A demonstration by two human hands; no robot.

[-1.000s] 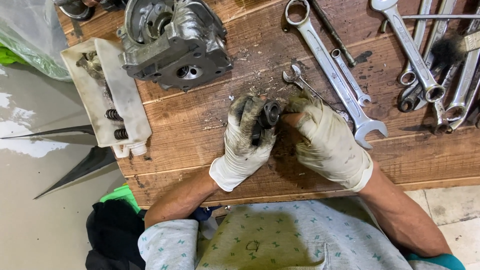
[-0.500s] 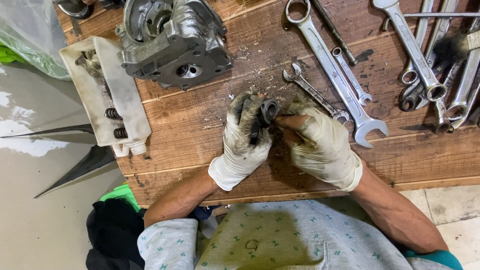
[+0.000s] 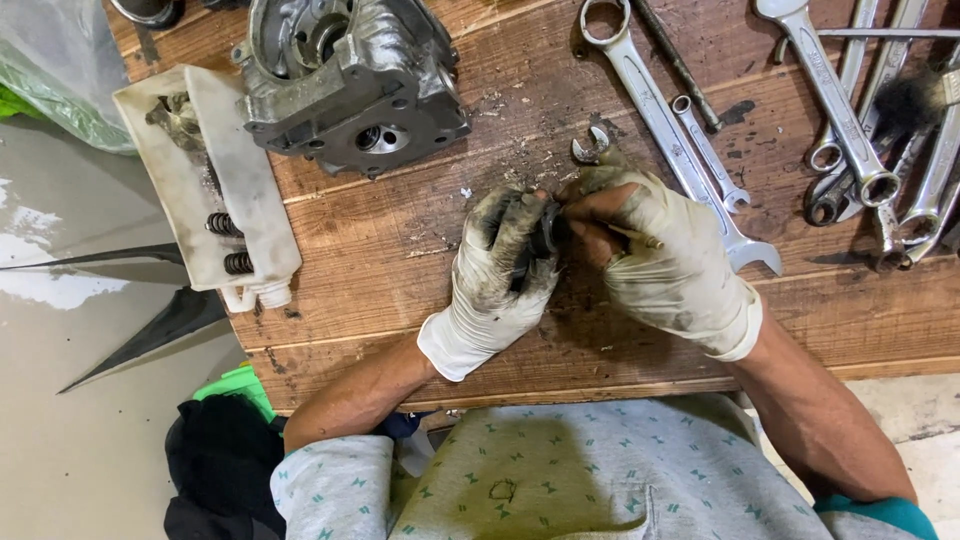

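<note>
Both hands wear dirty white gloves and meet over the wooden bench. My left hand is closed around a small dark round metal part. My right hand grips a thin metal tool whose tip is pressed against that part. A small wrench lies just beyond my right hand, partly hidden by the fingers.
A grey metal engine casing sits at the back left. A white tray with springs lies at the bench's left edge. Several wrenches lie at the right, a long one near my right hand. A plastic bag is far left.
Both hands have stayed together over the same spot, with the fingers shifting slightly around the small part. Nothing else on the bench has moved.
</note>
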